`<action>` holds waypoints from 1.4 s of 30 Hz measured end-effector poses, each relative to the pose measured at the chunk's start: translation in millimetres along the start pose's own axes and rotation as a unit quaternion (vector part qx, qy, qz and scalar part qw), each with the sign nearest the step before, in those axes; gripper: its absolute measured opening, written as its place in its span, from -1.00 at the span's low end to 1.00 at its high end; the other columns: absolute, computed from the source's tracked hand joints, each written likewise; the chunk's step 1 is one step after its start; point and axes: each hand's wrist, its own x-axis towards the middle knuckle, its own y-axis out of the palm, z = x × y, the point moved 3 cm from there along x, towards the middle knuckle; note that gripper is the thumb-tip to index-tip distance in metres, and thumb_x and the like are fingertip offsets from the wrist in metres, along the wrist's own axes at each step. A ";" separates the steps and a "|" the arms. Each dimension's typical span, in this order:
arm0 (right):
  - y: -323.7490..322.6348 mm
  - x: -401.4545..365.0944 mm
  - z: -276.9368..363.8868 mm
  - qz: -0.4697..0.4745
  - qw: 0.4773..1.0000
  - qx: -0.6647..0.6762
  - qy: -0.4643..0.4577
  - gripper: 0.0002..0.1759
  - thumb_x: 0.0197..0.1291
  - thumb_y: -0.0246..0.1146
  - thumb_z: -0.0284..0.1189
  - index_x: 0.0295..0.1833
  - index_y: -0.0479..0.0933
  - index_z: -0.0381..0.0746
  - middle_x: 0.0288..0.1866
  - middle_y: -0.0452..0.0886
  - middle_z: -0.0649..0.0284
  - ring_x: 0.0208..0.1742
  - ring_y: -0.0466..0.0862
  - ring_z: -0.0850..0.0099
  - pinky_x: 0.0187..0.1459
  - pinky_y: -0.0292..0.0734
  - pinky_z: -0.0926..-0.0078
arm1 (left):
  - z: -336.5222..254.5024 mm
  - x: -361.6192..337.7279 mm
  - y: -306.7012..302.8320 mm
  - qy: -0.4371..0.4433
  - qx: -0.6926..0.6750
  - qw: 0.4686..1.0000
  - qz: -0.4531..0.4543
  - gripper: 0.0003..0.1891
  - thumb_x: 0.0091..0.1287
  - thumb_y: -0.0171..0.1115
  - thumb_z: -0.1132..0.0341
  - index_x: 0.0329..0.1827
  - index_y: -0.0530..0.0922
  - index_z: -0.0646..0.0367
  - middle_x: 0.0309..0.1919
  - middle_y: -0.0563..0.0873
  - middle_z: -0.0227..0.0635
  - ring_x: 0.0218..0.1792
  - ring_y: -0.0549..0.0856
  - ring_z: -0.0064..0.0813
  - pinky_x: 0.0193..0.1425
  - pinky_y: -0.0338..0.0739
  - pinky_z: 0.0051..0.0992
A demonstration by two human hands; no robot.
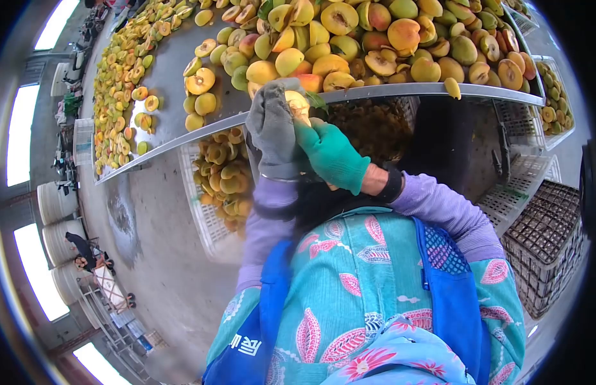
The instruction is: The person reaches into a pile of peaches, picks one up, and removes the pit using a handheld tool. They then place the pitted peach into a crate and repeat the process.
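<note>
My left hand (272,131), in a grey glove, is closed around a cut yellow peach (298,106) at the front edge of the metal table. My right hand (336,157), in a green glove, is closed right beside it, its fingers against the lower side of the fruit. What the right hand grips is mostly hidden; a small pale end shows below the palm. Just beyond both hands lies a heap of whole and halved peaches (404,35), yellow, green and reddish. A green leaf (316,101) pokes out next to the held fruit.
The metal table's rim (439,92) runs in front of me. Below it stands a white crate (205,218) of peach halves. More halves (121,83) cover the table's left side. At right are stacked dark crates (545,237) and a filled white crate (554,106).
</note>
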 end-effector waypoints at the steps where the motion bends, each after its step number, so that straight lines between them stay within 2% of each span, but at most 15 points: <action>1: -6.6 0.7 3.5 0.014 0.999 -0.048 -0.017 -0.53 0.44 0.06 -0.05 -0.08 0.51 -0.31 -0.48 0.49 0.32 -0.42 0.46 0.55 -0.38 0.43 0.49 | -3.7 1.2 1.5 -0.042 -0.028 0.998 0.037 -0.69 0.52 0.02 0.23 -0.10 0.58 0.35 -0.24 0.70 -0.15 -0.27 0.70 -0.40 -0.20 0.65 -0.47; 3: -21.2 2.3 12.4 0.041 0.988 -0.142 -0.049 -0.46 0.44 0.03 -0.02 -0.03 0.52 -0.35 -0.43 0.58 0.21 -0.46 0.52 0.36 -0.40 0.43 0.39 | -17.5 3.3 2.7 -0.127 -0.080 0.983 0.108 -0.68 0.51 0.03 0.21 -0.14 0.59 0.35 -0.30 0.70 -0.16 -0.32 0.70 -0.40 -0.23 0.64 -0.48; 5: -5.3 1.9 4.7 0.127 0.983 0.132 0.033 -0.53 0.43 0.02 0.02 -0.22 0.50 -0.19 -0.56 0.49 0.36 -0.62 0.44 0.47 -0.57 0.36 0.47 | -14.2 10.1 2.7 -0.130 -0.057 0.981 0.129 -0.68 0.49 0.05 0.22 -0.20 0.61 0.34 -0.40 0.68 -0.23 -0.41 0.63 -0.50 -0.31 0.56 -0.53; 7: 2.7 -9.2 12.7 0.282 0.814 0.448 0.240 -0.55 0.42 0.03 0.03 -0.33 0.45 -0.11 -0.64 0.42 0.42 -0.70 0.37 0.53 -0.65 0.31 0.51 | -15.0 8.8 3.0 -0.204 -0.037 0.974 0.086 -0.68 0.48 0.08 0.20 -0.21 0.61 0.33 -0.42 0.67 -0.21 -0.42 0.64 -0.46 -0.32 0.56 -0.51; 11: 1.0 -12.6 31.3 0.312 0.786 0.477 0.240 -0.59 0.45 -0.01 0.01 -0.37 0.37 -0.03 -0.69 0.32 0.50 -0.77 0.29 0.56 -0.71 0.25 0.55 | -20.4 5.9 12.8 -0.220 -0.209 0.952 0.047 -0.67 0.46 0.10 0.20 -0.28 0.62 0.33 -0.51 0.67 -0.22 -0.52 0.63 -0.46 -0.39 0.56 -0.53; 14: 3.2 -14.4 35.2 0.145 0.950 0.197 0.196 -0.59 0.47 -0.07 0.01 -0.34 0.38 -0.03 -0.69 0.29 0.53 -0.77 0.26 0.57 -0.71 0.21 0.54 | -21.9 7.0 11.3 -0.171 -0.083 0.981 0.043 -0.60 0.47 0.05 0.11 -0.28 0.61 0.32 -0.51 0.66 -0.19 -0.50 0.63 -0.43 -0.36 0.56 -0.48; 18: 3.1 -17.6 31.4 0.414 0.677 0.555 0.251 -0.57 0.47 -0.10 0.05 -0.33 0.39 0.00 -0.69 0.21 0.56 -0.73 0.23 0.60 -0.65 0.14 0.56 | -39.3 2.7 14.2 -0.173 -0.143 0.973 0.053 -0.63 0.48 0.04 0.11 -0.17 0.59 0.30 -0.37 0.69 -0.15 -0.42 0.65 -0.38 -0.36 0.57 -0.46; 22: -7.3 -22.2 37.2 0.468 0.626 0.585 0.214 -0.60 0.49 -0.12 0.01 -0.28 0.38 -0.01 -0.69 0.18 0.57 -0.72 0.25 0.62 -0.64 0.13 0.62 | -33.5 -22.7 -40.0 -0.211 -0.234 0.943 -0.109 -0.63 0.43 0.10 0.05 -0.07 0.58 0.23 -0.28 0.69 -0.21 -0.33 0.67 -0.36 -0.29 0.57 -0.49; 24: -47.4 -19.2 17.4 0.305 0.732 0.566 0.228 -0.59 0.49 -0.13 0.03 -0.27 0.33 -0.02 -0.70 0.17 0.60 -0.76 0.22 0.68 -0.67 0.05 0.63 | -12.6 -20.9 -122.9 -0.212 0.078 0.970 -0.086 -0.64 0.41 0.10 0.04 -0.14 0.64 0.17 -0.30 0.69 -0.24 -0.36 0.66 -0.36 -0.32 0.54 -0.46; 27: -63.8 -13.7 -32.9 0.180 0.761 0.506 0.365 -0.60 0.47 -0.06 0.01 -0.29 0.36 -0.05 -0.70 0.19 0.56 -0.75 0.25 0.67 -0.67 0.11 0.60 | -16.7 21.8 -214.4 -0.030 0.689 0.724 0.012 -0.70 0.30 0.16 0.09 -0.32 0.73 0.11 -0.33 0.74 -0.12 -0.38 0.69 -0.25 -0.33 0.52 -0.35; 30: -47.2 -16.5 -7.2 0.151 0.827 0.381 0.385 -0.59 0.45 -0.01 0.00 -0.29 0.38 -0.10 -0.69 0.25 0.52 -0.75 0.27 0.64 -0.66 0.20 0.57 | 12.7 112.4 -230.8 -0.053 0.796 0.603 -0.018 -0.60 0.09 0.33 0.04 -0.24 0.69 0.23 -0.29 0.72 0.08 -0.27 0.71 -0.05 -0.16 0.56 -0.22; 34: -37.4 -14.1 14.9 0.124 0.897 0.290 0.309 -0.54 0.40 0.05 0.05 -0.27 0.40 -0.14 -0.67 0.33 0.45 -0.75 0.29 0.58 -0.66 0.27 0.58 | 14.8 149.1 -237.3 -0.208 0.747 0.617 0.134 -0.53 0.06 0.40 0.12 -0.12 0.61 0.37 -0.21 0.74 0.02 -0.19 0.73 -0.02 -0.08 0.59 -0.21; 37: -29.3 -9.9 28.0 0.075 0.968 0.140 0.195 -0.56 0.39 0.08 0.04 -0.23 0.44 -0.14 -0.65 0.36 0.39 -0.72 0.33 0.56 -0.66 0.28 0.57 | -26.6 103.3 -200.4 -0.202 0.403 0.893 0.023 -0.64 0.18 0.34 0.33 0.00 0.60 0.35 -0.18 0.77 -0.16 -0.18 0.75 -0.25 -0.04 0.62 -0.36; 40: -2.6 6.4 33.5 0.050 0.988 -0.144 -0.035 -0.58 0.38 0.11 -0.02 -0.13 0.48 -0.21 -0.54 0.51 0.21 -0.57 0.51 0.34 -0.55 0.41 0.37 | -27.6 58.5 -154.7 0.070 0.267 0.956 0.097 -0.70 0.29 0.25 0.46 0.08 0.58 0.33 -0.07 0.74 -0.23 -0.11 0.73 -0.42 0.04 0.60 -0.48; 42: 12.7 12.1 41.4 0.060 0.956 -0.264 -0.115 -0.58 0.38 0.11 -0.07 -0.06 0.50 -0.25 -0.40 0.61 -0.02 -0.38 0.62 0.06 -0.41 0.48 0.17 | -39.5 36.4 -100.2 0.140 0.394 0.903 0.096 -0.72 0.37 0.18 0.42 0.09 0.56 0.35 0.01 0.70 -0.16 -0.03 0.70 -0.39 0.11 0.58 -0.46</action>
